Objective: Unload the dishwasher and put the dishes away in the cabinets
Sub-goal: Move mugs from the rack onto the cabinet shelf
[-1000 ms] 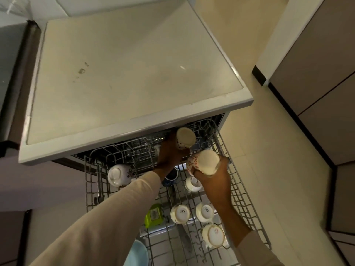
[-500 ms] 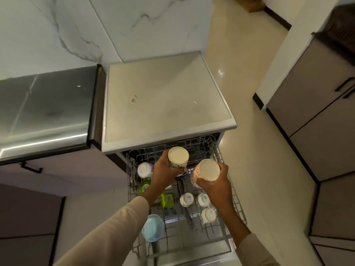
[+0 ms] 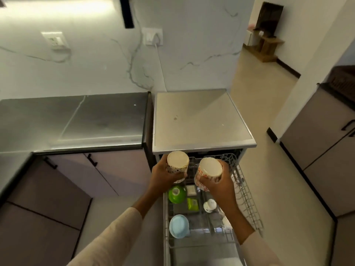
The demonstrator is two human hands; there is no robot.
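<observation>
Above the pulled-out dishwasher rack, both hands are up with one patterned cup each. The left hand has its fingers wrapped round the left cup; the right hand is wrapped round the right cup, which has red print on its side. The cups are side by side and apart, pale round ends toward the camera, just in front of the dishwasher top.

In the rack: green bowl, blue bowl, small green box, one white cup.

Room: a steel worktop sits just beside the dishwasher on its left – reflective, scuffed. Behind it is a white veined wall with a socket, cable running down from it. Grey-mauve cabinet doors with black handles are under the worktop, and more cabinets stand at right across the beige floor.
</observation>
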